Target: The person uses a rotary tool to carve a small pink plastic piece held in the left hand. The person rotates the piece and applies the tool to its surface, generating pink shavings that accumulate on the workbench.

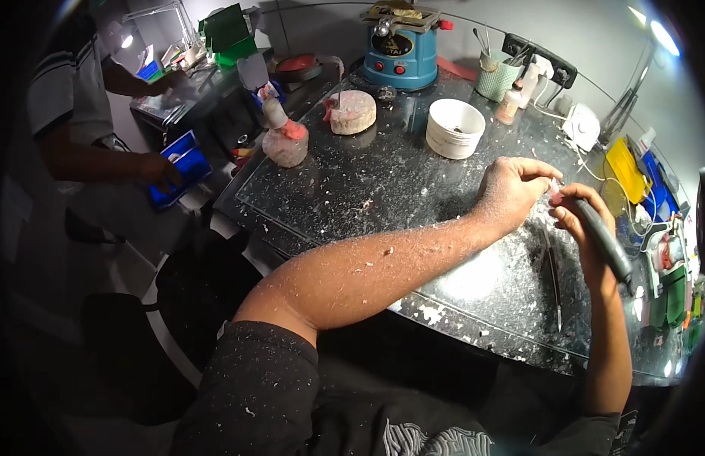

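Observation:
My left hand [512, 194] pinches a small pinkish translucent piece [557, 194] at the right part of the black speckled work surface [352, 190]. My right hand [595, 251] is wrapped round a dark cylindrical handpiece [603, 235], its upper end at that piece and partly hidden by fingers. A thin tool [551, 281] lies below my hands among white shavings. White dust and flecks cover my left forearm.
Behind stand a white tub [455, 133], round plaster block [352, 110], pink-topped flask [285, 148], blue burner [402, 61] and bottles [510, 102]. Yellow and blue trays [626, 171] and cables sit right. At left, a co-worker [71, 152] holds a blue tray [177, 182].

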`<state>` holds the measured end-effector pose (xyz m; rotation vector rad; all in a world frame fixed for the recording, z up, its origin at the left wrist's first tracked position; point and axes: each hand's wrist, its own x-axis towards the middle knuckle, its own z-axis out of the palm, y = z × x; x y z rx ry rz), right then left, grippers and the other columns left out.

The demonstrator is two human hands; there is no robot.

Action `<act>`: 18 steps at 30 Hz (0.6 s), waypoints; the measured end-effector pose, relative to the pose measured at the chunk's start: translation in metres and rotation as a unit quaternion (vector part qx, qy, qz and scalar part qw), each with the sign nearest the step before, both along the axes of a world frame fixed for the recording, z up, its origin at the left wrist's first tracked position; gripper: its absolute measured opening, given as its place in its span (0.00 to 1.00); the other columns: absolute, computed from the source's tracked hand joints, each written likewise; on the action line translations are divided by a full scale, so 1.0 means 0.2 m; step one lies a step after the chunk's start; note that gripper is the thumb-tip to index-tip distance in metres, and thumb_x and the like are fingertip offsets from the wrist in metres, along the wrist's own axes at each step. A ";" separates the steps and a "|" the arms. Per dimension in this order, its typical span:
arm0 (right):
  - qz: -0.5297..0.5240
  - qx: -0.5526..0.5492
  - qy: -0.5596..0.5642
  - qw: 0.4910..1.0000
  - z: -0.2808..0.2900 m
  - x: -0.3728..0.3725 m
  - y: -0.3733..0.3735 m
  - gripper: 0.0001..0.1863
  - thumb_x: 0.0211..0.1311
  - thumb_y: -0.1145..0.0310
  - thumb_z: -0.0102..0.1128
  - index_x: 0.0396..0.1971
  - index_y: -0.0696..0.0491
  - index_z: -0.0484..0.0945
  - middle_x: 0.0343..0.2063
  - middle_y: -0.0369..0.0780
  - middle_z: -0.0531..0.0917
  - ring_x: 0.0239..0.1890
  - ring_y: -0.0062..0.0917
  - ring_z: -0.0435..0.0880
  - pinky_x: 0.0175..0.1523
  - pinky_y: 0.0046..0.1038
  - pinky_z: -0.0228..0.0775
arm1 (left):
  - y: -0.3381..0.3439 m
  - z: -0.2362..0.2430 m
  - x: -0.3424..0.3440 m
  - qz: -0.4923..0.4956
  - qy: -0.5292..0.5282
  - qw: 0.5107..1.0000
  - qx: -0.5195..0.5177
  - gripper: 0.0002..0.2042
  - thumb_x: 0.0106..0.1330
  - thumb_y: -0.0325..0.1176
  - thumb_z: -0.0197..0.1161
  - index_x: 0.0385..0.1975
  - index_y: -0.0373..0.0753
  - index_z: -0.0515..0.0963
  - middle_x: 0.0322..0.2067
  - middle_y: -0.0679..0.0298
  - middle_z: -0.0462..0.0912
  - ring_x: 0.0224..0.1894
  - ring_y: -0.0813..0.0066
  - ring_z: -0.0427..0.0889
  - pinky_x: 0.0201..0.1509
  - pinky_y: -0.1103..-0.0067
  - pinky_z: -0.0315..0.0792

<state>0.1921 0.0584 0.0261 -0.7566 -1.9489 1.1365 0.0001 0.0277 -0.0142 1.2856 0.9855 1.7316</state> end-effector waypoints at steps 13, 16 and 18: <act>0.002 0.169 0.111 0.979 -0.15 0.07 -0.05 0.19 0.66 0.82 0.66 0.55 0.55 0.77 0.49 0.42 0.84 0.53 0.26 0.86 0.59 0.29 0.77 | -0.01 -0.02 -0.01 -0.159 0.000 0.983 -0.088 0.13 0.65 0.25 0.68 0.48 0.31 0.77 0.33 0.62 0.88 0.34 0.78 0.87 0.42 0.79 0.82; -0.004 0.177 0.100 0.979 -0.15 0.06 -0.05 0.17 0.65 0.84 0.66 0.52 0.56 0.79 0.49 0.40 0.85 0.51 0.25 0.86 0.58 0.28 0.77 | -0.02 -0.02 -0.02 -0.217 -0.041 0.969 -0.115 0.08 0.67 0.27 0.68 0.43 0.33 0.82 0.34 0.63 0.88 0.34 0.80 0.87 0.40 0.79 0.83; -0.009 0.161 0.102 0.982 -0.16 0.06 -0.04 0.17 0.65 0.83 0.67 0.52 0.55 0.78 0.48 0.40 0.85 0.51 0.25 0.86 0.57 0.27 0.78 | -0.03 -0.01 -0.02 -0.207 -0.017 0.970 -0.129 0.08 0.68 0.29 0.69 0.42 0.34 0.83 0.34 0.63 0.88 0.34 0.80 0.87 0.41 0.79 0.83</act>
